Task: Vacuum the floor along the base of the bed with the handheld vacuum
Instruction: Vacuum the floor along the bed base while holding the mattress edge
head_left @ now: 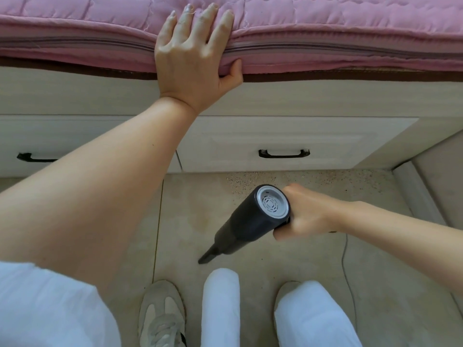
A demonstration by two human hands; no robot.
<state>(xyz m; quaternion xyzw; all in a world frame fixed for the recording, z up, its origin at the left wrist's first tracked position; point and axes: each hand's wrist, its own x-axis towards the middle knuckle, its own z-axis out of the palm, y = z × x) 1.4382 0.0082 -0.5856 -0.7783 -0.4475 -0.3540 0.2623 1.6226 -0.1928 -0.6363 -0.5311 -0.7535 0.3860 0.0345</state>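
My right hand (304, 212) grips the handle of a black handheld vacuum (248, 221); its silver rear vent faces the camera and its narrow nozzle points down-left, close to the tiled floor (313, 259). A band of fine crumbs (288, 180) lies on the floor along the base of the bed (300, 101), just beyond the vacuum. My left hand (194, 48) rests on the edge of the pink quilted mattress (350, 26), fingers spread flat on top and thumb tucked under the edge.
Two white drawers with black handles (284, 153) front the bed base. A white skirting or wall (416, 196) closes in the right side. A thin cable (347, 266) trails on the floor at right. My shoes (160, 314) and white trouser legs fill the bottom.
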